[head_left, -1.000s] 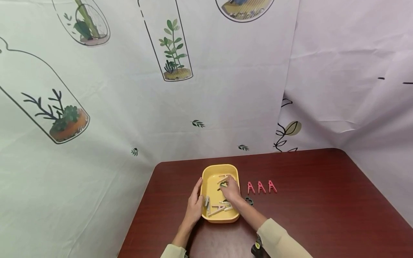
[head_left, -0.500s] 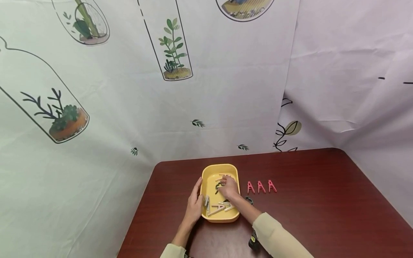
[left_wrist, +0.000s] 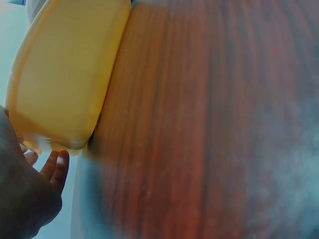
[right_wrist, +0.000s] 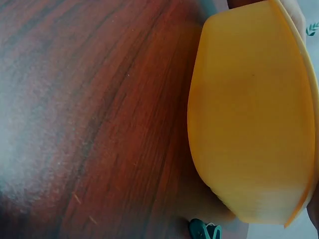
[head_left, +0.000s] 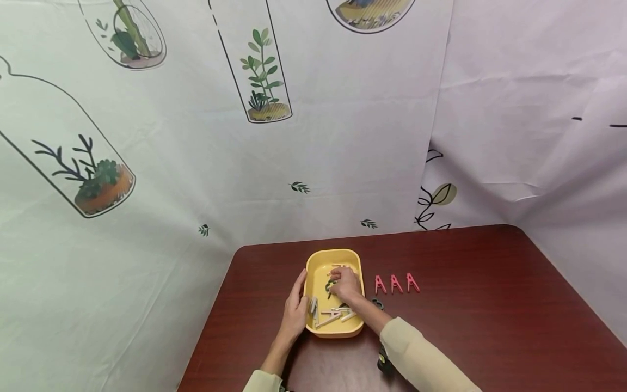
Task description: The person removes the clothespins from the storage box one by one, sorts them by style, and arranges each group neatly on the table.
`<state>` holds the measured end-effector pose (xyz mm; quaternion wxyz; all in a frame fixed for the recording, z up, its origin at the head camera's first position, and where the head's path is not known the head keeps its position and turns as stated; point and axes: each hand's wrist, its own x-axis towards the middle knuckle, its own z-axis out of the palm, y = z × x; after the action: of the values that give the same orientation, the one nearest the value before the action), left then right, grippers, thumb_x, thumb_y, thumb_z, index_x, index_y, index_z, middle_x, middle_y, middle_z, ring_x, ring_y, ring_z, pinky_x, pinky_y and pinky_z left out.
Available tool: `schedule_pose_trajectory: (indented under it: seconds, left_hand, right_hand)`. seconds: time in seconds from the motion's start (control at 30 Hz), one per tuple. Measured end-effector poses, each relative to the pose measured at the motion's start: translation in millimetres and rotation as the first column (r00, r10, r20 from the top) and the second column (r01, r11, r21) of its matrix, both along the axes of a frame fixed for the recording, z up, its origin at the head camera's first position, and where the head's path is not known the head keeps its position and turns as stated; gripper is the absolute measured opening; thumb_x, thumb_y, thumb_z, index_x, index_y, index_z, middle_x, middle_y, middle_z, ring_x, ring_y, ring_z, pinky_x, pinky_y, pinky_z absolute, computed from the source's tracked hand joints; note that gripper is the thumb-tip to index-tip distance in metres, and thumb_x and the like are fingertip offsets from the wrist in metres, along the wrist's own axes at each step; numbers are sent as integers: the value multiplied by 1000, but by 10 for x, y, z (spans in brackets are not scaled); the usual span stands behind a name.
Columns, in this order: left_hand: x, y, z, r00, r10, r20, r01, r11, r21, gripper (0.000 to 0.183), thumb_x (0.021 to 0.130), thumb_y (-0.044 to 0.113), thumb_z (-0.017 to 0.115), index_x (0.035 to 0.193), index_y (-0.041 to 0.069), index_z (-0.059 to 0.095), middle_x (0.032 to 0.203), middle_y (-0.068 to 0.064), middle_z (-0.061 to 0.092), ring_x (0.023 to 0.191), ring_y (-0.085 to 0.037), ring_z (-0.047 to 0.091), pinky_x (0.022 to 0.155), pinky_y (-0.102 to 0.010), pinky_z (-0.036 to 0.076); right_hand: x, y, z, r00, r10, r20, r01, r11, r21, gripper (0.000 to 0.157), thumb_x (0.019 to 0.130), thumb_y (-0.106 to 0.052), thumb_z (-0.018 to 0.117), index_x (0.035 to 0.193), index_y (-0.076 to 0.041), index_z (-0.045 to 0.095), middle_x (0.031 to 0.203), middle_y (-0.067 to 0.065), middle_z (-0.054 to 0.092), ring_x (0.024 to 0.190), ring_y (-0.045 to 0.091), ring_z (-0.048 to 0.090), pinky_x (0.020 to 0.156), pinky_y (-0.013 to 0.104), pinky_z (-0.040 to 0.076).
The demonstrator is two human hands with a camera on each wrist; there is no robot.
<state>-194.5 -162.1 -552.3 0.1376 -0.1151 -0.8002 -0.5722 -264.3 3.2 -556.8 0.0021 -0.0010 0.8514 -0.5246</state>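
Observation:
A yellow tub (head_left: 320,256) stands on the table, long side toward me. My left hand (head_left: 294,316) holds its left side, fingers along the outer wall and thumb at the rim; in the left wrist view, fingertips (left_wrist: 61,162) show at the tub's end. My right hand (head_left: 346,286) reaches inside with curled fingers and pinches a dark green clip (head_left: 330,288) close over the tub's floor. White clothespins (head_left: 328,320) lie at the near end. More pale clothespins, partly hidden by my right hand, lie at the far end.
Three pink clothespins (head_left: 395,283) lie in a row on the dark red-brown table (head_left: 465,305), right of the tub. A dark green clip (right_wrist: 204,230) lies beside the tub's right wall, partly behind my right forearm in the head view. A patterned cloth (head_left: 333,163) hangs behind the table.
The dark green clip at my right fingers has shifted slightly left and nearer, and shows more plainly. My right forearm has moved a little; my left hand and the tub stay in place.

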Motion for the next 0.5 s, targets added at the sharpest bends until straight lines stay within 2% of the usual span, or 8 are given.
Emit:
schedule_pose_trajectory:
  seconds: [0.23,0.5]
  left_hand:
    - [-8,6,-43,1000,4,-29,-4,1000,-16,64,97,-20,43,159,-5,42,165,-24,39,153,-40,35,114,-15,26]
    - [48,-1,28,1000,1,11,-1,1000,-11,64,98,-20,44,160,-4,42,167,-18,39,154,-35,35,116,-19,28]
  right_hand:
    - [-10,21,57,999,44,-12,-43,999,26,41,75,9,85,114,1,79,101,9,80,102,29,74,85,42,60]
    - [-6,38,60,995,98,-19,-97,994,46,38,78,6,87,115,1,80,105,11,80,101,30,75,85,44,60]
